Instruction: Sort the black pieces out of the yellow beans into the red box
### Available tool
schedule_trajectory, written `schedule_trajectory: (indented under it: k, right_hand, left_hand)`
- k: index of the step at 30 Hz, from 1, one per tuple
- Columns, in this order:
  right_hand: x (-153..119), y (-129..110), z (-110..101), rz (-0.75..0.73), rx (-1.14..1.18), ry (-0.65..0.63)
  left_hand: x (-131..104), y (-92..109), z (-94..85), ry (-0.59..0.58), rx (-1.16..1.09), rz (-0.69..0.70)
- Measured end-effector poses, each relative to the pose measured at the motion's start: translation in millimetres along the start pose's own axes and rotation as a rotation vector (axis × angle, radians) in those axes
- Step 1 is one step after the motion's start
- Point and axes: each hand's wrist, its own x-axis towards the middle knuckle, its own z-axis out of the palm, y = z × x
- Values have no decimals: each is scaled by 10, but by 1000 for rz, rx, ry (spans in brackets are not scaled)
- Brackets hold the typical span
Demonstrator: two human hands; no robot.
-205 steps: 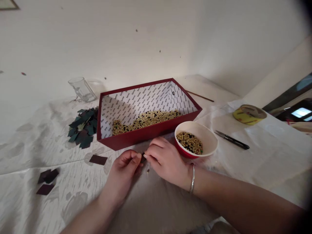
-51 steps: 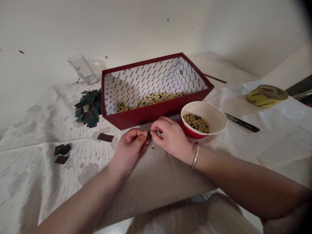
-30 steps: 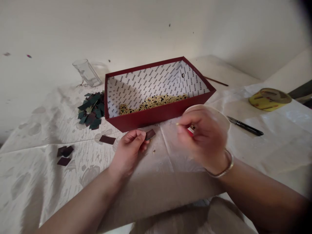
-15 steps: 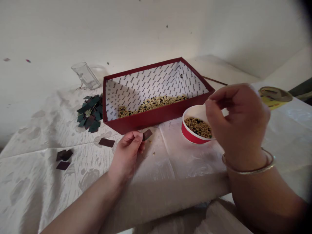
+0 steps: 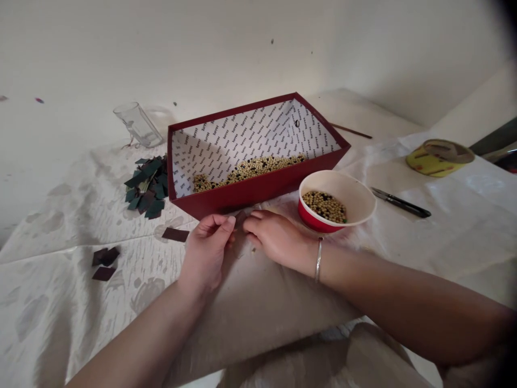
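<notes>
Left hand (image 5: 204,250): fingers pinch dark piece (image 5: 240,216).
Right hand (image 5: 277,235): fingers bent beside piece; grip cannot be determined.
Red bowl (image 5: 359,199): 2 o'clock from right hand.

Clear glass (image 5: 140,128) at left, near wall (image 5: 161,48); yellow roll (image 5: 424,163) at right; brown stick (image 5: 351,130) between.

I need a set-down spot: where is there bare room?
Bare cloth shows between the black tool and right forearm, and between the loose dark pieces and left forearm. It is crowded where the left hand, right hand, red bowl and red box nearly meet.
</notes>
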Motion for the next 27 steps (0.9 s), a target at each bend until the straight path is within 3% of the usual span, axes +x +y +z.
schedule_trajectory:
  k: [4, 8, 10, 16, 27]
  right_hand:
    - [-36, 19, -24, -17, 96, 69]
    - [-100, -28, -95, -62, 276, 360]
    - [-105, -55, -111, -96, 270, 447]
    - [-88, -28, -69, -155, 155, 464]
    - [-94, -55, -101, -109, 234, 425]
  left_hand:
    - [-2, 14, 2, 0, -16, 16]
    - [-3, 13, -12, -54, -5, 11]
    - [-15, 14, -14, -97, -8, -6]
    - [-59, 31, 5, -225, -73, -86]
    - [-47, 36, 1, -236, -95, -97]
